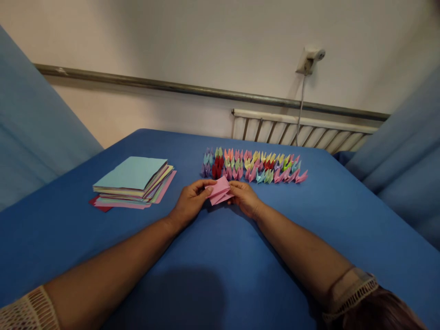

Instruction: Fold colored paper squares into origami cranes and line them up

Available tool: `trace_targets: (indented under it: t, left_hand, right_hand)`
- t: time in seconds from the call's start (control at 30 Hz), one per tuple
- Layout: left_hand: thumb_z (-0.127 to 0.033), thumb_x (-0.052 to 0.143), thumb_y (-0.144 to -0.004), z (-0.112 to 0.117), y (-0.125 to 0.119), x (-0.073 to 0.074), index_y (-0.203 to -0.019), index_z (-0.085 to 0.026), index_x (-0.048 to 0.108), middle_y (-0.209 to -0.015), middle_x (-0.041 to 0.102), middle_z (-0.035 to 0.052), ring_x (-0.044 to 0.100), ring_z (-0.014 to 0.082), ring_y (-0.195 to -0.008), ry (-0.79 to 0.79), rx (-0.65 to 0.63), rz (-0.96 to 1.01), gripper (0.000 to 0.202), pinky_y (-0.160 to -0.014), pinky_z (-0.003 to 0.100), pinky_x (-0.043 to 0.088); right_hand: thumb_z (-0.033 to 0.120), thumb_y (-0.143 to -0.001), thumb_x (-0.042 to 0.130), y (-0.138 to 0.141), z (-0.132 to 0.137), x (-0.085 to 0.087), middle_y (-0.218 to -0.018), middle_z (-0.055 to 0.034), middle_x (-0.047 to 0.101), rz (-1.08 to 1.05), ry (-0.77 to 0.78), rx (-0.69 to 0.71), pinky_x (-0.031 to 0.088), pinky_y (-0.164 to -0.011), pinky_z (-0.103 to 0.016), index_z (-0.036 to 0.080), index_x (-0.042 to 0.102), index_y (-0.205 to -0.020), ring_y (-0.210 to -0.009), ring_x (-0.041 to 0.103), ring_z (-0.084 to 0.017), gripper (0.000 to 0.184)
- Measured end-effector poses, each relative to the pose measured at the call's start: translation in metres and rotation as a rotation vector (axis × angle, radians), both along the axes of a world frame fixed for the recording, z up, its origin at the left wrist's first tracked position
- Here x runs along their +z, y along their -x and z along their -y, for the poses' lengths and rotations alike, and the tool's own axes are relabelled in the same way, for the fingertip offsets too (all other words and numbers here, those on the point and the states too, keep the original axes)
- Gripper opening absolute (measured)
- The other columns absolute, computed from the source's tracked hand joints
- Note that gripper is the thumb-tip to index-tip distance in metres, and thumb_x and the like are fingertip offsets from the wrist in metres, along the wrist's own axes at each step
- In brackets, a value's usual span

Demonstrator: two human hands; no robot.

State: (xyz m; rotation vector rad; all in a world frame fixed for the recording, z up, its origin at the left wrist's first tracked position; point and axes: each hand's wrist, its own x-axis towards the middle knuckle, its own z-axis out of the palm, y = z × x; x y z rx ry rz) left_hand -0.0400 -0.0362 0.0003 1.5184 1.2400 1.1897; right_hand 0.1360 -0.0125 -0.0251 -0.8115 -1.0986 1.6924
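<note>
A piece of pink folded paper [220, 190] is held between my two hands above the blue tabletop. Its folded layers fan slightly apart toward me. My left hand [194, 199] pinches the paper's left edge with thumb and fingers. On the opposite edge, my right hand [244, 197] grips it, with some fingertips hidden behind the paper. Just beyond my hands stand several rows of small folded paper cranes [252, 170] in pink, red, yellow, green, blue and purple. To the left lies a stack of coloured paper sheets [132, 176], light blue on top.
The blue-covered table [192, 256] reaches back toward a wall with a metal rail [165, 86]. A radiator [275, 128] and a socket with a plugged-in cord [307, 62] are behind it. Blue curtains [30, 123] hang at both sides.
</note>
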Motion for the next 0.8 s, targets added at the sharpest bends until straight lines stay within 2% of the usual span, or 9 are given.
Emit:
trace_targets:
  t: [0.13, 0.3, 0.47, 0.57, 0.8]
  left_hand:
    - [-0.041, 0.067, -0.079, 0.003, -0.001, 0.005, -0.101, -0.019, 0.071, -0.102, 0.072, 0.0060, 0.065, 0.0206, -0.094, 0.018, -0.045, 0.033, 0.031, -0.092, 0.036, 0.049]
    - [-0.045, 0.068, -0.078, 0.007, -0.001, 0.010, -0.104, -0.019, 0.071, -0.106, 0.072, 0.0080, 0.064, 0.0240, -0.099, 0.016, -0.084, 0.031, 0.038, -0.095, 0.041, 0.047]
    - [-0.043, 0.074, -0.071, 0.002, 0.000, 0.002, -0.110, -0.015, 0.067, -0.107, 0.071, 0.0100, 0.065, 0.0236, -0.093, 0.005, -0.097, -0.010, 0.048, -0.087, 0.039, 0.051]
    - [-0.040, 0.075, -0.071, 0.000, 0.001, -0.004, -0.113, -0.016, 0.066, -0.107, 0.070, 0.0105, 0.066, 0.0217, -0.089, -0.014, -0.092, -0.036, 0.049, -0.083, 0.036, 0.052]
    - [-0.039, 0.076, -0.070, 0.006, 0.001, 0.000, -0.120, -0.018, 0.062, -0.108, 0.069, 0.0100, 0.065, 0.0211, -0.088, -0.082, -0.144, -0.209, 0.056, -0.082, 0.036, 0.052]
  right_hand:
    - [0.049, -0.058, 0.081, 0.001, 0.001, 0.001, -0.068, 0.0008, 0.057, 0.023, -0.026, -0.008, 0.039, -0.050, -0.022, 0.017, 0.065, -0.079, -0.058, 0.050, -0.010, 0.042]
    - [0.057, -0.060, 0.078, 0.001, 0.002, 0.004, -0.063, 0.0019, 0.054, 0.031, -0.015, -0.018, 0.039, -0.049, -0.023, 0.017, 0.063, -0.077, -0.056, 0.050, -0.011, 0.046]
    - [0.061, -0.065, 0.074, 0.001, 0.001, 0.003, -0.062, 0.0015, 0.056, 0.004, -0.002, 0.007, 0.042, -0.051, -0.024, 0.017, 0.060, -0.075, -0.055, 0.052, -0.011, 0.047]
    - [0.059, -0.068, 0.073, 0.000, 0.001, 0.002, -0.063, 0.0013, 0.057, -0.004, -0.007, 0.026, 0.042, -0.052, -0.026, 0.017, 0.061, -0.077, -0.055, 0.052, -0.012, 0.045]
    - [0.056, -0.063, 0.078, 0.002, -0.001, 0.001, -0.068, 0.0010, 0.056, 0.045, -0.037, -0.023, 0.036, -0.053, -0.023, 0.015, 0.064, -0.081, -0.057, 0.048, -0.009, 0.048]
